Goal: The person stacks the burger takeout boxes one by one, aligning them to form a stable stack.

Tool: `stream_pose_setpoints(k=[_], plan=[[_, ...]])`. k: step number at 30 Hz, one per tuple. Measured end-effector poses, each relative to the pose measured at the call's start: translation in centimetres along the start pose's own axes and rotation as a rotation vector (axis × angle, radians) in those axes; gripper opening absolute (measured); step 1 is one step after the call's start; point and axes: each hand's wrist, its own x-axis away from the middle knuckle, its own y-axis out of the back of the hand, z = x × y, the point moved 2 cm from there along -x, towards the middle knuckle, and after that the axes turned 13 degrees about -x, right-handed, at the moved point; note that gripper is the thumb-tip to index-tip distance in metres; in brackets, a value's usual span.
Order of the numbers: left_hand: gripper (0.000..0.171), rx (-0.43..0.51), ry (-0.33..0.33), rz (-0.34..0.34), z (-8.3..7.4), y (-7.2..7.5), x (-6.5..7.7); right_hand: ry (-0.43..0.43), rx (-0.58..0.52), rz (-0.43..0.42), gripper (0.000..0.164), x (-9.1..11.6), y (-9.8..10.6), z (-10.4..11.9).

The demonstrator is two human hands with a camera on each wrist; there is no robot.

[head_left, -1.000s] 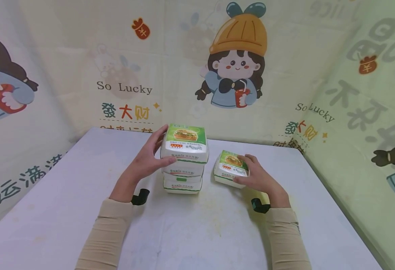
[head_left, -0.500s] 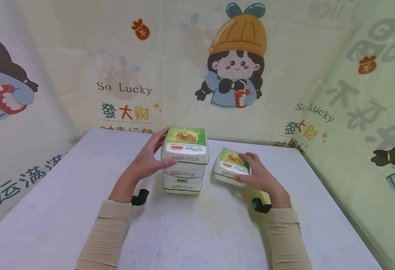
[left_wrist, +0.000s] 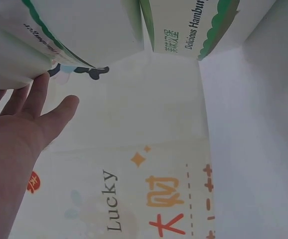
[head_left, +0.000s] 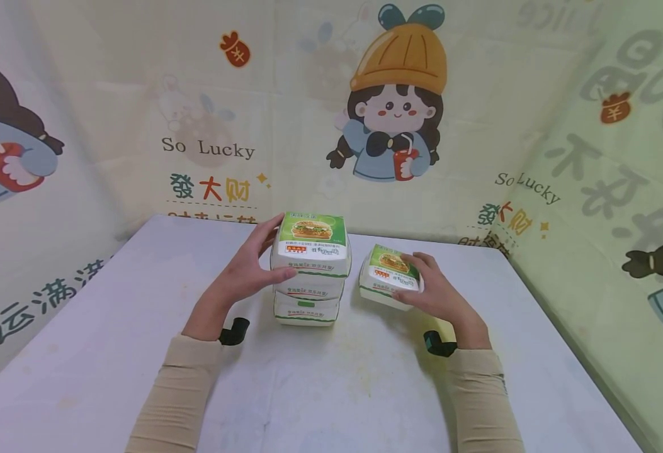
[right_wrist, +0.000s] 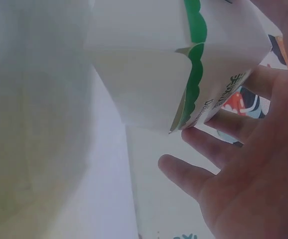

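Note:
Three white-and-green cardboard burger boxes stand stacked in the head view: a top box (head_left: 311, 242), a middle box (head_left: 308, 288) and a bottom box (head_left: 306, 313). My left hand (head_left: 240, 270) grips the top box, thumb across its front and fingers along its left side. Its fingertips meet the top box (left_wrist: 14, 59) in the left wrist view. To the right of the stack, my right hand (head_left: 436, 292) holds a separate burger box (head_left: 389, 277) by its right side, thumb at the front. That box (right_wrist: 144, 79) sits slightly turned; whether its base touches the table cannot be told.
All this is on a white table (head_left: 320, 390) with a few faint stains. A printed cloth (head_left: 286, 126) with cartoon figures and lettering hangs behind and along both sides. A narrow gap separates the stack from the right box.
The right box has shifted slightly away from me with my right hand. The top box on the stack has settled a little lower. My left hand has hardly moved.

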Motion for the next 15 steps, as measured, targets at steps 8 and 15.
stream_pose_setpoints(k=[8, 15], plan=[[0.099, 0.006, 0.003, 0.003, -0.22, -0.01, 0.02, 0.011, 0.001, -0.019, 0.085, 0.07, 0.14, 0.29], [0.099, 0.016, -0.007, -0.003, -0.24, -0.07, 0.01, 0.052, -0.015, -0.047, 0.083, 0.14, 0.48, 0.69]])
